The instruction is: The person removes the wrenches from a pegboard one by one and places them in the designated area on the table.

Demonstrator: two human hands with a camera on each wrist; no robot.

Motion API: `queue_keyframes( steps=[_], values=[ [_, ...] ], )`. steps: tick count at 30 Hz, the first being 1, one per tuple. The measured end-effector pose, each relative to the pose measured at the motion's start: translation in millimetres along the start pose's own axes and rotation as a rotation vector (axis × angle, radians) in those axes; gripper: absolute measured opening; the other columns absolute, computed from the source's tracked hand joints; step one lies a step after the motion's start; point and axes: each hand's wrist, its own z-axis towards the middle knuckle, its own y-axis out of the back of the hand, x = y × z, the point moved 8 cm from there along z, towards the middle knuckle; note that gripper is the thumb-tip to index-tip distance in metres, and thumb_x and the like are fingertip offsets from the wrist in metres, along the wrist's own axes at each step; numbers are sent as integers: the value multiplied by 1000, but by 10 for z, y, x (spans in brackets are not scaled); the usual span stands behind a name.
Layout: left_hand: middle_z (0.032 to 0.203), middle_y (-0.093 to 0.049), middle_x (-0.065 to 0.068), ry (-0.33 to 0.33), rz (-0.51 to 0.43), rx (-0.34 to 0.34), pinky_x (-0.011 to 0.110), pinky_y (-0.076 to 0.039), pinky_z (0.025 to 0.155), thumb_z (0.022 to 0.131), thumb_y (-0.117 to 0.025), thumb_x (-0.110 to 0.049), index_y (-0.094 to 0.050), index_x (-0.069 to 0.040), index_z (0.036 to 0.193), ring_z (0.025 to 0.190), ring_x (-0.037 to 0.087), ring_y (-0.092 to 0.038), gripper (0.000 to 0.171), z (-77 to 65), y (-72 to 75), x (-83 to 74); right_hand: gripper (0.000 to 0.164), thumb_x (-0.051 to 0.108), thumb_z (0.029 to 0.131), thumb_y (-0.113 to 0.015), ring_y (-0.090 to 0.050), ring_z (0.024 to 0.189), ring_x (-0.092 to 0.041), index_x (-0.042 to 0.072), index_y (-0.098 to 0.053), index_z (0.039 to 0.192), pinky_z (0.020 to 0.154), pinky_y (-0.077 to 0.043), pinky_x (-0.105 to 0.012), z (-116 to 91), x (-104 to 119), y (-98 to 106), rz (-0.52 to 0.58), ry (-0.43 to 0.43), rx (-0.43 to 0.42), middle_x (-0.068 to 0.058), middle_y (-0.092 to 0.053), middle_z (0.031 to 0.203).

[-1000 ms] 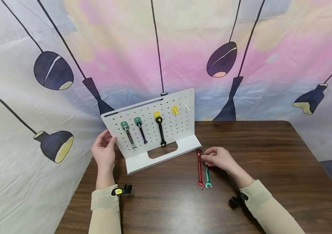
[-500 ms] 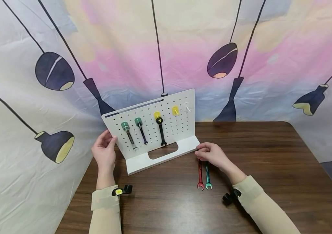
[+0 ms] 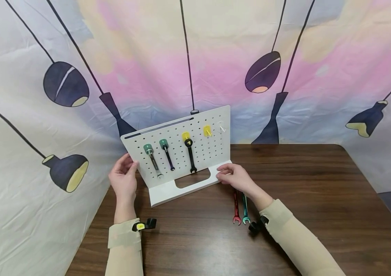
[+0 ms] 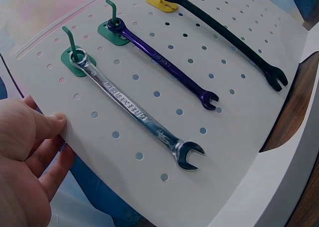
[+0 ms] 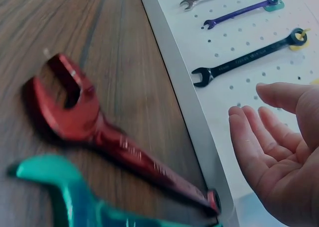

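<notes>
A white pegboard [image 3: 178, 161] stands tilted on the table, and my left hand [image 3: 123, 180] grips its left edge, thumb on the front face and fingers behind. From its green hooks hang a silver combination wrench [image 4: 127, 105] and a purple one [image 4: 164, 62]; a black wrench [image 4: 229, 35] hangs from a yellow hook. My right hand [image 3: 236, 178] is over the right end of the board's base, fingers loosely bent with nothing between them. Below it on the table lie a red wrench [image 5: 144, 155] and a green wrench [image 5: 55, 177], their upper ends hidden by that hand in the head view.
Another yellow hook [image 3: 207, 131] and a clear hook [image 3: 221, 127] on the board's right side bear nothing. A fabric backdrop [image 3: 229, 76] printed with lamps hangs behind the brown wooden table [image 3: 305, 184].
My right hand has moved left from beside the green wrench, passing over the red one to the pegboard's base. The wrenches lie where they were, and my left hand keeps its grip.
</notes>
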Motion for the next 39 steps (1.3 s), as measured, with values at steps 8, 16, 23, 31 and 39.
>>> queue_keyframes(
  steps=[8,16,23,31,39],
  values=[
    [100,-72,-2,17,-2,-6,19,-54,77,94,-80,4,-76,-4,130,89,12,-67,37,13,5,24,37,14,100,-77,-75,98,-25,-4,-69,131,86,-63,-39,152,65,-183,8,37,1,-16,-75,116],
    [101,-72,-2,34,-3,0,19,-55,79,95,-79,3,-76,-5,130,90,14,-68,36,-2,-9,40,38,15,100,-77,-74,106,-26,-3,-69,133,88,-60,-36,242,123,-301,24,100,-14,-12,-76,118],
    [100,-72,-2,26,-23,-3,20,-56,80,94,-78,7,-76,-4,129,90,13,-68,37,7,-5,35,36,12,98,-78,-73,109,-29,1,-71,131,92,-59,-37,338,190,-363,49,159,-72,-13,-75,121],
    [98,-72,-2,20,-41,-5,19,-56,79,94,-77,10,-77,-4,128,89,13,-69,37,19,3,38,32,6,98,-77,-73,112,-31,2,-72,130,97,-59,-41,444,271,-461,70,251,-123,-14,-75,123],
    [98,-72,-3,17,-23,4,20,-56,80,94,-77,8,-76,-3,129,90,12,-69,37,20,-5,44,33,6,97,-79,-71,118,-31,2,-72,129,100,-58,-38,496,373,-548,100,303,-149,-14,-74,127]
  ],
)
